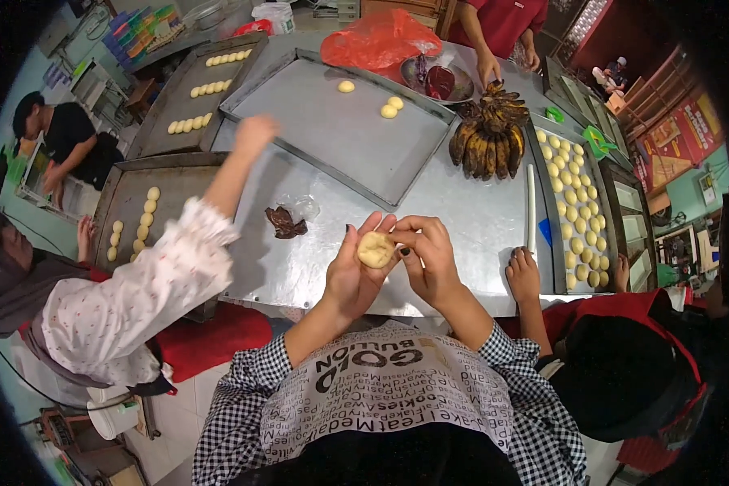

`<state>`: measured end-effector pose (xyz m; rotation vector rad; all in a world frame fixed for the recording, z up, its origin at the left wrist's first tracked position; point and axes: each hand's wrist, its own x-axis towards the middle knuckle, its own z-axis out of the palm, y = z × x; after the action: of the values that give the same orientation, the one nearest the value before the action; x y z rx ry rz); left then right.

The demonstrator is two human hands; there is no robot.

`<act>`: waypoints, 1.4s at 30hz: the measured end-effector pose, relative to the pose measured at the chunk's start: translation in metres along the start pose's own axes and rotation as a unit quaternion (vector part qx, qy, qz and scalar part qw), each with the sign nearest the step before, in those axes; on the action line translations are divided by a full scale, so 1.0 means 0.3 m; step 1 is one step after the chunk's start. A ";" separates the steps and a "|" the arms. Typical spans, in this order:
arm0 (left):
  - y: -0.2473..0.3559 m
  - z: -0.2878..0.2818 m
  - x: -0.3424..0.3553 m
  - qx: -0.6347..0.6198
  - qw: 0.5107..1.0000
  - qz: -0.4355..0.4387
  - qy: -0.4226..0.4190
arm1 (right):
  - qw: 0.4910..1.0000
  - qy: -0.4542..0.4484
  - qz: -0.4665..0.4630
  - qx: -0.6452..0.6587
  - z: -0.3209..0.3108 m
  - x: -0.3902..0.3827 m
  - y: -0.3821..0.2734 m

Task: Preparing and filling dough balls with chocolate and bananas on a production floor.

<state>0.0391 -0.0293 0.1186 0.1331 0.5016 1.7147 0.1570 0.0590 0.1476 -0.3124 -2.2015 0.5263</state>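
Observation:
A round, pale yellow piece of dough (376,250) rests on the fingers of my left hand (351,271), which cups it from below with the thumb at its side. Its upper face looks puckered and uneven. My right hand (429,263) pinches the dough's right edge between thumb and fingers. Just left of my hands, a dark brown filling (286,223) lies in clear plastic on the metal table (255,267). Beyond them stands a large grey tray (332,134) with a few smooth dough balls (390,108) on it.
Ripe bananas (488,146) and a bowl (466,85) with dark red contents sit at the back right. A tray (557,243) of many dough balls is on the right. Left, a co-worker's arm (227,178) reaches over the table; trays (170,105) hold dough rows. Other people stand around.

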 end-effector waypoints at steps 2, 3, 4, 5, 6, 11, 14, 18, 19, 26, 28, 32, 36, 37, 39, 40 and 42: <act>-0.005 -0.041 -0.010 -0.036 0.999 -0.010 -0.040 | 0.999 -0.031 -0.011 -0.009 -0.002 -0.020 -0.008; -0.002 -0.047 -0.015 -0.073 0.994 -0.021 -0.078 | 0.999 -0.030 -0.009 -0.010 0.004 -0.029 -0.017; -0.006 -0.038 -0.019 -0.049 0.998 -0.021 -0.033 | 0.998 -0.042 -0.018 -0.035 0.010 -0.037 -0.028; -0.010 -0.035 -0.020 -0.049 0.998 -0.024 -0.033 | 0.996 -0.054 -0.027 -0.060 0.016 -0.045 -0.034; -0.015 -0.027 -0.024 -0.039 0.998 -0.026 -0.039 | 0.994 -0.060 -0.037 -0.077 0.018 -0.057 -0.030; -0.041 -0.010 -0.020 0.000 0.996 -0.048 -0.074 | 0.991 -0.051 -0.022 -0.118 -0.025 -0.074 -0.052; -0.044 0.034 -0.016 -0.001 0.995 -0.060 -0.074 | 0.996 -0.002 0.019 -0.092 -0.074 -0.065 -0.086; -0.076 0.064 -0.010 -0.010 0.991 -0.088 -0.099 | 0.991 0.024 0.069 -0.110 -0.121 -0.089 -0.120; -0.086 0.073 -0.015 -0.002 0.990 -0.098 -0.099 | 0.988 0.009 0.081 -0.134 -0.127 -0.097 -0.131; -0.139 0.043 -0.024 0.027 0.984 -0.132 -0.116 | 0.986 0.029 0.055 -0.155 -0.084 -0.203 -0.091; -0.151 0.023 -0.021 0.005 0.989 -0.107 -0.103 | 0.986 0.028 0.047 -0.155 -0.070 -0.216 -0.070; -0.091 0.022 -0.056 -0.027 0.993 -0.093 -0.061 | 0.991 0.067 0.032 -0.113 -0.041 -0.188 -0.088; -0.033 0.016 -0.104 -0.044 0.992 -0.084 -0.080 | 0.996 0.045 0.021 -0.074 -0.036 -0.111 -0.154; -0.018 0.022 -0.119 -0.045 0.991 -0.085 -0.089 | 0.997 0.042 0.017 -0.070 -0.030 -0.098 -0.158; 0.001 0.021 -0.144 -0.046 0.991 -0.083 -0.095 | 0.997 -0.007 -0.031 -0.065 -0.016 -0.075 -0.161; 0.007 0.016 -0.154 -0.004 0.994 -0.071 -0.079 | 0.998 -0.008 -0.033 -0.061 -0.009 -0.070 -0.165; 0.013 0.000 -0.179 0.074 0.995 -0.048 -0.048 | 0.994 -0.049 -0.060 -0.071 0.005 -0.066 -0.171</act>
<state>0.0469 -0.0812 0.1300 0.2908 0.5547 1.5689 0.1659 0.0057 0.1576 -0.2325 -2.3416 0.3253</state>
